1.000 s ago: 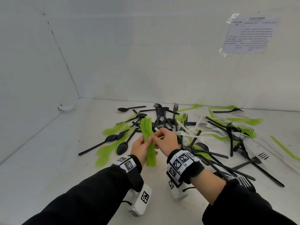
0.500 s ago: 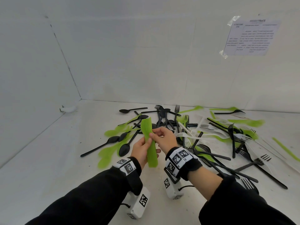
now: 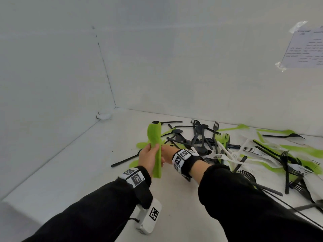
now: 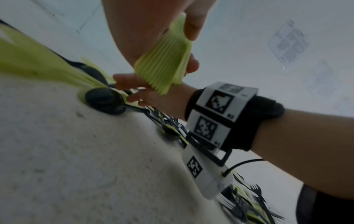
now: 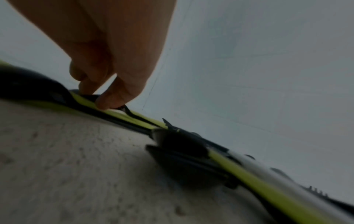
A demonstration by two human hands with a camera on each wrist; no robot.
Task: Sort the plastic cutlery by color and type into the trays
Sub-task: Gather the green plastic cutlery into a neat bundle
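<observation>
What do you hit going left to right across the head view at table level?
White clip at the corner → left hand gripping the green stack → right hand → black-and-green pile → white forks → green knife.

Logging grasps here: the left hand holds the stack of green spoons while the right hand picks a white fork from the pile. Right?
Not quite. The left hand does hold the stack of green spoons, but the right wrist view shows the right hand pinching a green piece in the pile, not a white fork.
</observation>
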